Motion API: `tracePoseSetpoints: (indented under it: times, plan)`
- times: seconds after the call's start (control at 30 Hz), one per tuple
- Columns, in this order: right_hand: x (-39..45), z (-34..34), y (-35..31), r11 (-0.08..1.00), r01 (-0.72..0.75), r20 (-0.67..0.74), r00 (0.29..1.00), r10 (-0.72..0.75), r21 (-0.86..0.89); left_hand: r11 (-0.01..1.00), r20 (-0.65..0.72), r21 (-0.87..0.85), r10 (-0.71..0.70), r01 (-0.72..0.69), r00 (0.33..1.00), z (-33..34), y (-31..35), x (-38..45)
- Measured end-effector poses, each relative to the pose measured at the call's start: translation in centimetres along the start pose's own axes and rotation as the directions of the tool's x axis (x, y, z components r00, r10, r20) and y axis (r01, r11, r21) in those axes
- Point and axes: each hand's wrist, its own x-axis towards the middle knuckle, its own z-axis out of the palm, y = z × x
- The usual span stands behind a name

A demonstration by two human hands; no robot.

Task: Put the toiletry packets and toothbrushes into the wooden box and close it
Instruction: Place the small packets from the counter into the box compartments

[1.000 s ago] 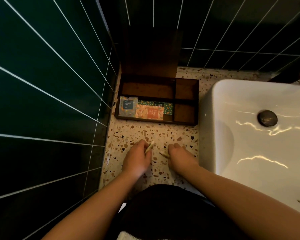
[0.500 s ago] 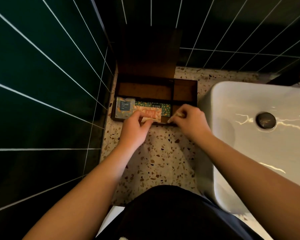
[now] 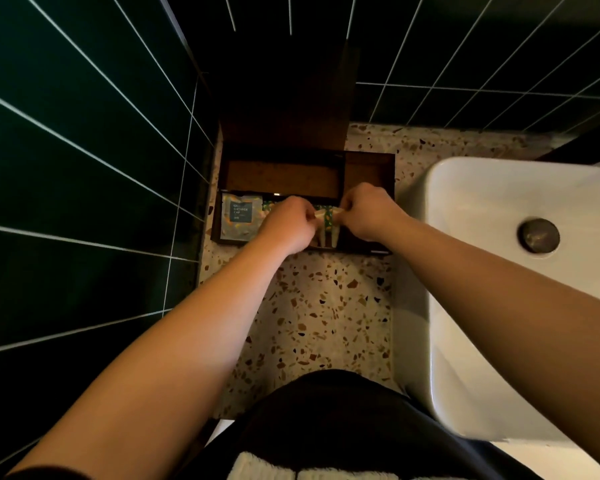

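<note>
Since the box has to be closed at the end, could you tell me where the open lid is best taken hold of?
Grip the lid by its free top edge, coming from the front and above. It stands upright against the tiled wall, apparently hinged at the back of the wooden box, so that edge should swing forward and down.

My left hand and right hand meet over the front compartment of the wooden box, fingers pinched on the pale toothbrushes, whose ends hang just below my grip; under my knuckles lies a green patterned packet, partly hidden; left of my left hand a shower cap packet rests flat in the same compartment; beyond my grip the rear compartment shows bare wood and the lid stands upright against the dark tiles; right of my right arm sits the white sink; below my wrists runs speckled terrazzo counter.
</note>
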Motion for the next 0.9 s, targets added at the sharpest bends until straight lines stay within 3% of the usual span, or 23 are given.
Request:
tracePoseSetpoints:
  times: [0.2,0.5,0.67,0.9]
  plan:
    - [1.6,1.3,-0.8,0.986,-0.04,0.026,0.999,0.045,-0.164,0.995,0.02,-0.001,-0.096,0.096,0.995,1.2,-0.1,2.4]
    - [1.0,2.8,0.1,0.953,0.055,-0.068,0.995,-0.079,-0.297,0.994,-0.112,-0.045,-0.101,0.096,0.989,2.7,-0.8,1.9]
    - [-0.8,2.3,0.7,0.983,0.096,-0.132,0.984,-0.117,-0.157,0.996,-0.157,-0.082,-0.046,0.034,0.987,2.8,-1.4,1.1]
    - [-6.6,0.0,2.8,0.961,0.11,-0.181,0.981,-0.065,0.255,0.966,-0.252,-0.232,0.053,-0.113,0.966,2.2,-0.8,-3.3]
